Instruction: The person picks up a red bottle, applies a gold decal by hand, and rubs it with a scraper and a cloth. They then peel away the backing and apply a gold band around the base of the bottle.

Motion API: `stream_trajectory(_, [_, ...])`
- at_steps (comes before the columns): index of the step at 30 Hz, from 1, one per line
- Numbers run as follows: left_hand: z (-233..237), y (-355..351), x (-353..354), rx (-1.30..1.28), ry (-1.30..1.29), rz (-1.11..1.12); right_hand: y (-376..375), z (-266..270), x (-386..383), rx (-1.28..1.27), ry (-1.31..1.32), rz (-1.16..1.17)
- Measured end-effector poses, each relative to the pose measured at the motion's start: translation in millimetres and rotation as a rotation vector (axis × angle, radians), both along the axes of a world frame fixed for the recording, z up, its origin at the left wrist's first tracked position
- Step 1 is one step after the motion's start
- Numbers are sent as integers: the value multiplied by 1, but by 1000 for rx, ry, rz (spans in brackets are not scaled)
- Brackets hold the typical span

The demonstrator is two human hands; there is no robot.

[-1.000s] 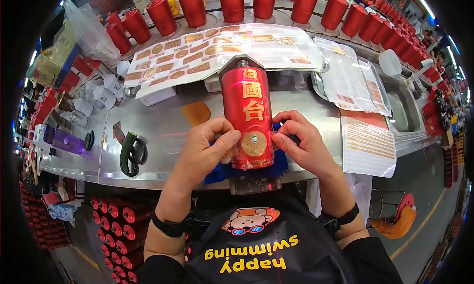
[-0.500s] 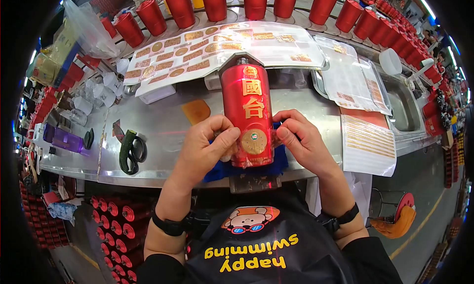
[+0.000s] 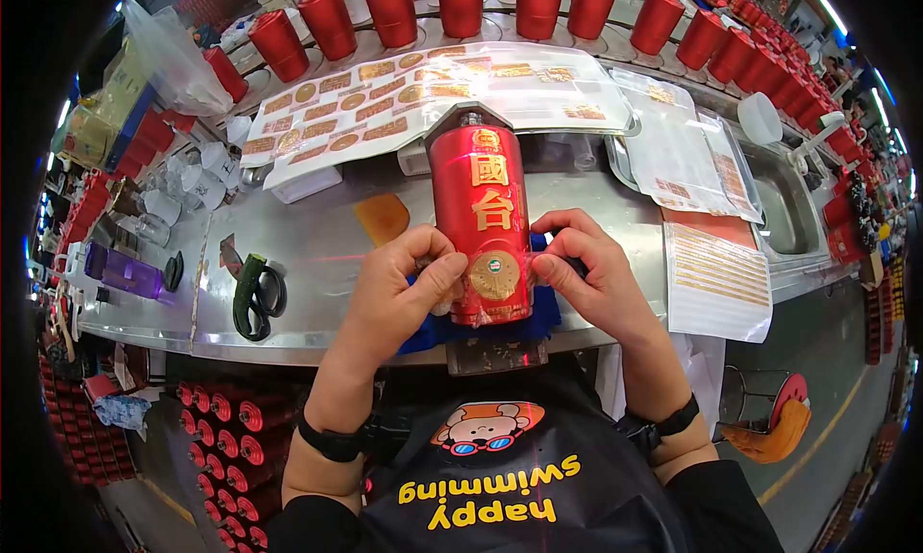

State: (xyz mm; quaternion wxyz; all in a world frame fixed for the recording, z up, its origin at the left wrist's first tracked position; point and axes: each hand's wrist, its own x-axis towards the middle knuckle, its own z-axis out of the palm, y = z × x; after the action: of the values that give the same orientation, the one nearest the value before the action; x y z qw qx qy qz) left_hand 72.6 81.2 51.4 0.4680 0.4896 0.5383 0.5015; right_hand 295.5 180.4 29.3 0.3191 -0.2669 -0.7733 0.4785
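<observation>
A red bottle (image 3: 478, 178) with raised gold characters lies in front of me, its dark neck pointing away. A round gold label (image 3: 495, 275) sits near its base. Thin clear film (image 3: 528, 264) shows over the lower part, around the label. My left hand (image 3: 409, 276) is closed at the bottle's left side, thumb and forefinger pinched by the film's edge. On the right side my right hand (image 3: 584, 264) pinches the film between thumb and forefinger. Under the bottle's base a blue cloth (image 3: 545, 314) partly shows; the fingertips are partly hidden.
Sheets of gold labels (image 3: 356, 106) lie behind the bottle, and a striped gold sheet (image 3: 716, 279) lies at right. Red bottles (image 3: 461, 5) line a conveyor at the back. Left are a cucumber (image 3: 250, 289), scissors (image 3: 272, 291) and a purple bottle (image 3: 132, 272). A sink (image 3: 788, 207) is far right.
The red bottles on the back conveyor have shifted to the right. My right fingers have moved slightly, while my left hand and the bottle in front stay nearly still.
</observation>
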Motion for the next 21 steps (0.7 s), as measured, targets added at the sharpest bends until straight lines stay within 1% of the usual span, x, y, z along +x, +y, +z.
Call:
stream_trajectory(7, [4, 1, 4, 54, 99, 19, 2, 9, 4, 60, 2, -13])
stream_trajectory(9, [5, 2, 4, 38, 92, 28, 2, 10, 3, 82, 6, -17])
stream_trajectory(15, [7, 4, 5, 31, 116, 38, 3, 4, 4, 33, -10, -26])
stream_trajectory(18, [6, 5, 6, 39, 115, 41, 4, 2, 2, 100, 3, -32])
stream_trajectory(21, [7, 6, 6, 41, 132, 47, 4, 6, 2, 85, -41, -41])
